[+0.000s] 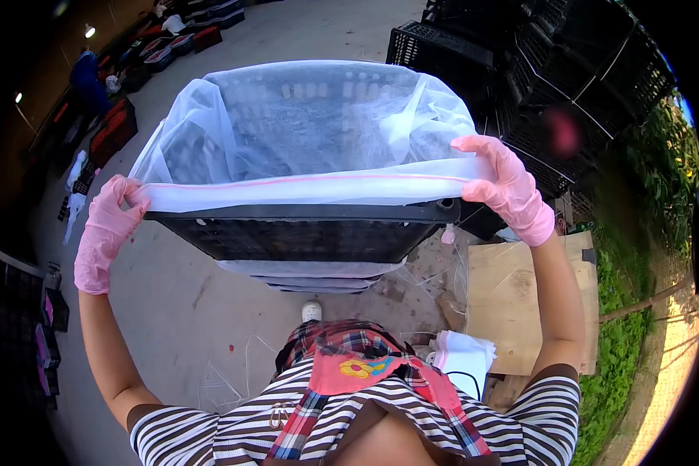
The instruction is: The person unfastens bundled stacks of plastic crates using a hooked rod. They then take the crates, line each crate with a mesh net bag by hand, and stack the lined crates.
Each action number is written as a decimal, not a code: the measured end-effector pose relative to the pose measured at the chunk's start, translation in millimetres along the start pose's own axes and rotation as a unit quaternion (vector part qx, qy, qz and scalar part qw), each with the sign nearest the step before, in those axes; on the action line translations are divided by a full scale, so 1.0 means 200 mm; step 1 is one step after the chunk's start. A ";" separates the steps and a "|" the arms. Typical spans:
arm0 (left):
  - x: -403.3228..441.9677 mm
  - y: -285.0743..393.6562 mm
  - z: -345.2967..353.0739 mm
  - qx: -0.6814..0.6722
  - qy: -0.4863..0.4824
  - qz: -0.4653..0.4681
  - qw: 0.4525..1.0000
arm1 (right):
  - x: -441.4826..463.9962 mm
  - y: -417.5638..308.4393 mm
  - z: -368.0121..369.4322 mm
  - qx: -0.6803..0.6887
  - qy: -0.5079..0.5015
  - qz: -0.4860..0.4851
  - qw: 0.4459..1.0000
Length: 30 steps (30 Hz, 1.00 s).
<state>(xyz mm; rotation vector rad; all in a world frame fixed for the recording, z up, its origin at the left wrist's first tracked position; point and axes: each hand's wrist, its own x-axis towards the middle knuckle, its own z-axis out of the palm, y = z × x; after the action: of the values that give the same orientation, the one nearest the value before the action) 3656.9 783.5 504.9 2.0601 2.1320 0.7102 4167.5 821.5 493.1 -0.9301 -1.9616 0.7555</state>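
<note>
A black plastic crate (295, 233) stands on top of a stack of crates in front of me. White translucent liner (303, 140) covers its inside and folds over the rim, with a pink line along the near edge. My left hand (110, 233), in a pink glove, pinches the liner at the near left corner. At the near right corner my right hand (509, 190), gloved in pink too, grips the liner between thumb and fingers. The near outer wall of the crate shows below the folded edge.
Stacked black crates (443, 54) stand at the back right. A wooden board (505, 303) and folded white material (462, 357) lie on the right. Filled crates (113, 128) line the left, near a person in blue (89, 81). Loose strings lie on the floor.
</note>
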 end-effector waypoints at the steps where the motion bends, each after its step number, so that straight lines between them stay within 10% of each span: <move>1: -0.02 -0.03 0.00 -0.004 0.001 0.003 1.000 | 0.00 -0.07 -0.06 -0.281 -0.065 -0.052 0.956; 6: -0.14 -0.17 0.04 0.029 0.036 0.132 0.990 | -0.17 0.05 -0.06 -0.455 -0.028 -0.206 0.866; 18: -0.19 -0.43 0.33 0.078 0.202 0.276 0.936 | -0.41 0.17 0.17 -0.446 0.030 -0.203 0.871; 21: -0.19 -0.46 0.50 0.022 0.303 0.236 0.923 | -0.43 0.19 0.24 -0.477 0.122 -0.171 0.853; 23: -0.25 -0.58 0.67 -0.398 0.297 0.113 0.861 | -0.44 0.24 0.31 -0.436 0.174 -0.166 0.867; 25: -0.28 -0.72 0.77 -0.241 0.322 0.106 0.909 | -0.48 0.33 0.36 -0.387 0.164 -0.114 0.900; 27: -0.29 -0.62 0.76 -0.352 0.196 -0.156 0.902 | -0.45 0.29 0.32 -0.405 0.155 -0.142 0.890; 30: -0.30 -0.53 0.62 -0.376 0.243 -0.086 0.890 | -0.37 0.04 0.18 -0.297 0.055 -0.006 0.953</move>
<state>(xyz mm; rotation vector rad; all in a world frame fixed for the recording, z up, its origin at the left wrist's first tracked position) 3611.5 759.7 338.8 1.3440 1.7395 1.8139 4167.8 759.6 439.4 -1.2736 -2.1266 0.0835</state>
